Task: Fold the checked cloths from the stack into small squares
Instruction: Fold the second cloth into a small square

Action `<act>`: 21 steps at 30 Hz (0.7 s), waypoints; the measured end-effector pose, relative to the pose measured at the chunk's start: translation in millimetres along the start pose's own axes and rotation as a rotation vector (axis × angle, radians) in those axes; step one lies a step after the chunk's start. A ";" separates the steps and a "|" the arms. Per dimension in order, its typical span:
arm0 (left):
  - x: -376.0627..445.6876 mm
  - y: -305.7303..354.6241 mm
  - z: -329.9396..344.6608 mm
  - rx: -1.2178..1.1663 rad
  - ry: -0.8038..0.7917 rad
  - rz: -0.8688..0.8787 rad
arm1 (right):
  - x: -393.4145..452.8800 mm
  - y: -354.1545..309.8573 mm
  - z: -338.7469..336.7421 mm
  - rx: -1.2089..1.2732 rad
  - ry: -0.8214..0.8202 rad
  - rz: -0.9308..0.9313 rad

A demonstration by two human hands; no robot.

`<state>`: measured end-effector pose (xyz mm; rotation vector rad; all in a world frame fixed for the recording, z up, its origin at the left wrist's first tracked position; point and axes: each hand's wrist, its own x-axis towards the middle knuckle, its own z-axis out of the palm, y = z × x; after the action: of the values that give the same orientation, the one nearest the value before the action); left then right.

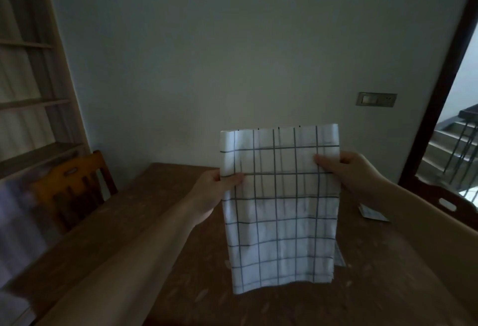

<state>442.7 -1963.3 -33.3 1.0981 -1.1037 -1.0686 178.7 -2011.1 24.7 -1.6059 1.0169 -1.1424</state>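
A white cloth with thin dark checks (280,217) hangs upright in the air above the wooden table (144,222), folded into a tall narrow panel. My left hand (214,191) pinches its left edge about a third of the way down. My right hand (344,168) pinches the right edge slightly higher. The cloth's bottom end hangs just above the tabletop. A corner of another checked cloth (372,213) lies on the table at the right, mostly hidden behind my right forearm. A bit of white fabric (339,256) peeks out behind the held cloth's lower right.
A wooden chair (75,183) stands at the table's left side, with a shelf unit (31,72) behind it. Another chair back (450,204) shows at the right. A doorway onto stairs (455,144) opens at the right, and a wall switch (376,99) sits on the wall.
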 end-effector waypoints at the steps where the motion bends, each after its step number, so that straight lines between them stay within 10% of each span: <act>1: -0.9 0.1 -0.5 -0.005 -0.002 -0.001 | -0.3 0.2 0.3 -0.002 0.002 0.003; 12: -10.3 -3.4 6.8 0.096 -0.183 -0.020 | 12.6 -18.2 -6.0 0.118 0.198 -0.018; 21: -17.3 -4.2 8.6 -0.047 -0.060 -0.060 | 13.1 5.4 -26.8 -0.066 -0.168 0.196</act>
<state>431.5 -1947.9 -38.6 1.0739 -1.0936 -1.1758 155.4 -2030.2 27.4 -1.5856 1.0833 -0.8368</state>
